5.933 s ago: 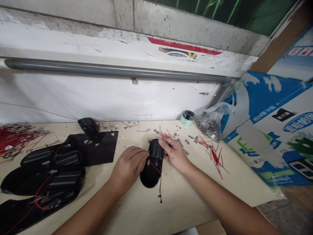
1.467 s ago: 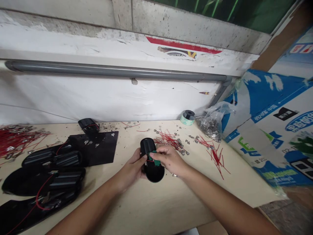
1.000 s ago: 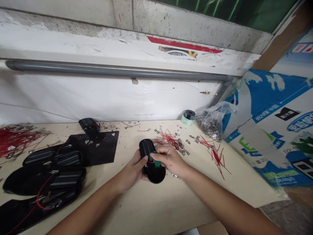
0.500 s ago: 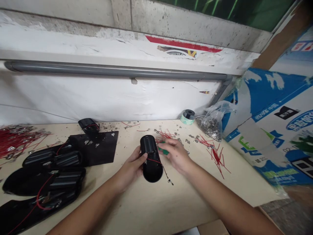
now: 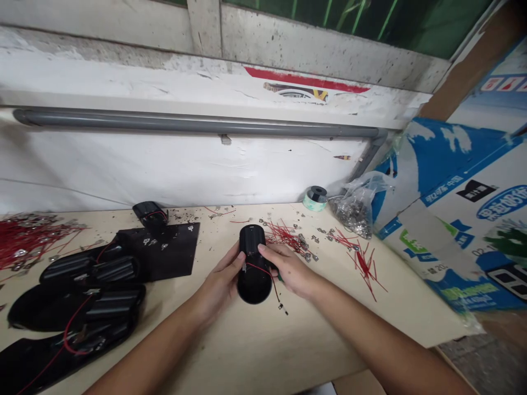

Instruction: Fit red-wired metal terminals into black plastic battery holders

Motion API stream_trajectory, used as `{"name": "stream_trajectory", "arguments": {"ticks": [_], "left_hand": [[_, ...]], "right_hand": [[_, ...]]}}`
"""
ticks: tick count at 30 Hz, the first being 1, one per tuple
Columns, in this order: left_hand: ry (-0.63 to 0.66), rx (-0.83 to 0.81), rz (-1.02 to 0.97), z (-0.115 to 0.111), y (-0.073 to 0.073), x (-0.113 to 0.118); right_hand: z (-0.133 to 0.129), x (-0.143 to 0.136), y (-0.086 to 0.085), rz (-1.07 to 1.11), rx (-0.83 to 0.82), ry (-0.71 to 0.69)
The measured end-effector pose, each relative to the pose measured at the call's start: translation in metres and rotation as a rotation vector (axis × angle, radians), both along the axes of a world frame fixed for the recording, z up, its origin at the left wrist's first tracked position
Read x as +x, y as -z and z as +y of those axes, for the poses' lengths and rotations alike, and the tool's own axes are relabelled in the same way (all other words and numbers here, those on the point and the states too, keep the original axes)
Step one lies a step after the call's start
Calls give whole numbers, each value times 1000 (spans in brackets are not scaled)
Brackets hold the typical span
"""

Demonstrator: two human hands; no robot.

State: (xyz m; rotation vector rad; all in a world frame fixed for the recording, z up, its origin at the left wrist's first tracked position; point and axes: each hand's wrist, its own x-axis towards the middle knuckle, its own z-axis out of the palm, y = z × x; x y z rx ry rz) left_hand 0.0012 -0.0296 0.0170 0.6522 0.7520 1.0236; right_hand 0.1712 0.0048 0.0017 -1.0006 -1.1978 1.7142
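A black plastic housing (image 5: 254, 285) with a rounded lower end is held upright over the table. My left hand (image 5: 222, 277) grips its left side, thumb on the front. On the right side my right hand (image 5: 290, 269) also grips it, thumb on the front edge; a bit of a green object (image 5: 280, 277) shows under those fingers. A red wire (image 5: 258, 268) crosses the middle of the housing, and a lead with a small metal end (image 5: 282, 308) hangs at its lower right.
More black housings (image 5: 111, 302) with red wires lie at the left, beside a black sheet (image 5: 177, 252). Red wires with metal tabs (image 5: 288, 236) are scattered behind my hands. Further back are a tape roll (image 5: 315, 198) and a bag of metal parts (image 5: 356, 211).
My right hand has moved left and closed onto the housing's right side; the green object it held in front is now mostly hidden beneath its fingers.
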Motion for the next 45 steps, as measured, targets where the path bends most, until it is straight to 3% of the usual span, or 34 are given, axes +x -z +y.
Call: {"name": "stream_trajectory", "arguments": {"ticks": [3, 7, 11, 14, 18, 23, 28, 30, 35, 37, 41, 45], "left_hand": [[36, -15, -4, 2, -4, -3], [265, -72, 11, 2, -4, -5], [320, -51, 109, -3, 1, -2], [343, -20, 145, -4, 2, -2], [300, -30, 60, 0, -4, -8], [45, -45, 161, 12, -10, -18], [-66, 73, 360, 19, 3, -18], [-102, 110, 418, 19, 9, -17], [-308, 231, 544, 17, 11, -17], [-241, 211, 390, 16, 8, -15], [111, 35, 57, 9, -3, -10], [197, -78, 4, 3, -7, -10]], "right_hand": [[5, 3, -4, 11, 116, 190], [10, 9, -7, -155, 304, 479], [6, 10, -7, -383, 579, 551], [2, 9, -9, -452, 706, 553], [6, 12, -10, -424, 681, 535], [15, 19, -8, -206, 408, 539], [18, 18, -8, 97, 53, 560], [16, 17, -7, 40, 118, 514], [2, 10, -4, -279, 593, 366], [-6, 7, -3, -308, 679, 276], [-15, 3, -6, -305, 751, 161], [-15, 4, -8, -334, 776, 130]]}}
